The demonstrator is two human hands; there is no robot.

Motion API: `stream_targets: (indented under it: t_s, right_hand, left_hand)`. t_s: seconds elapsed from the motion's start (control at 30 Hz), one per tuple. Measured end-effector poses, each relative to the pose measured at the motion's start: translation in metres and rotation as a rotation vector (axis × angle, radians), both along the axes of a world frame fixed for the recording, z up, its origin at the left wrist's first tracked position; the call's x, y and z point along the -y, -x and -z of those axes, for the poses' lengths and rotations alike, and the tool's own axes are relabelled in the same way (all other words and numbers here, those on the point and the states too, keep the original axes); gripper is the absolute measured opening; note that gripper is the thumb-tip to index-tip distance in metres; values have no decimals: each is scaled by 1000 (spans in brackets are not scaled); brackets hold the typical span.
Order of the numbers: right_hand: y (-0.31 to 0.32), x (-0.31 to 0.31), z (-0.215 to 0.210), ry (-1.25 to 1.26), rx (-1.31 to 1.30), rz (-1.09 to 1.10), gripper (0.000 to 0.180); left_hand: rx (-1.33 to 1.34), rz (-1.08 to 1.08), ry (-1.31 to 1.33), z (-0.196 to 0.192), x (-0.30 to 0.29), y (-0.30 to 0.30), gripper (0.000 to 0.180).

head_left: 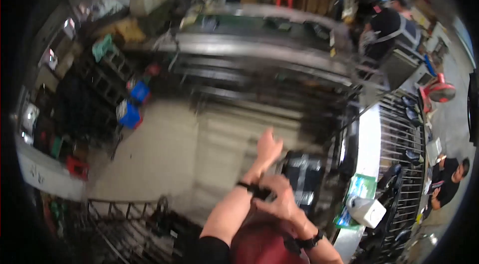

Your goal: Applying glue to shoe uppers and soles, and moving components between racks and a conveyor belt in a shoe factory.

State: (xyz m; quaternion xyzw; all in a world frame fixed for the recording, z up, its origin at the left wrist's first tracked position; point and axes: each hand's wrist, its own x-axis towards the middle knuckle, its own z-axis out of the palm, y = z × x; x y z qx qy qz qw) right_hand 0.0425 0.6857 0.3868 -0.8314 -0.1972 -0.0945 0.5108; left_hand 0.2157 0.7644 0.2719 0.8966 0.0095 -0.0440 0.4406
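Note:
My left hand (269, 147) reaches out over the floor in the middle of the view, smeared by motion, so how its fingers lie is unclear. Nothing shows in it. Around my left wrist sits a black wristband (255, 190) with a dark thicker part. My right hand (279, 198) comes across from the right, its thumb and fingers closed around that wristband. A second dark band (312, 240) circles my right wrist. Just right of my hands stands a black box or bundle (303, 176) with shiny clear tape across it.
A long metal conveyor or bench (259, 47) runs across the far side. At right stand a roller rack (399, 154), a white container (366, 211) and a red fan (440, 89). Blue bins (129, 114) are at left. Co-workers (394, 27) stand at the far right and beyond.

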Motion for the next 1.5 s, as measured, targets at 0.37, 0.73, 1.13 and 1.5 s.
stream_targets:
  t_s: [0.37, 0.73, 1.13, 1.5]
  right_hand:
    - [-167, -165, -11, -859, -1196, 26, 20]
    - [-359, -177, -4, -895, -853, -57, 8]
    - [-556, -139, -42, -895, -985, -187, 21]
    - [-522, 201, 77, 888, -51, 395, 49]
  left_hand:
    - [236, -396, 229, -76, -182, -199, 42]
    - [707, -360, -337, -122, -206, -399, 39]
    - [616, -299, -177, -182, -166, -594, 29]
    - [303, 263, -633, -60, -263, -532, 58]
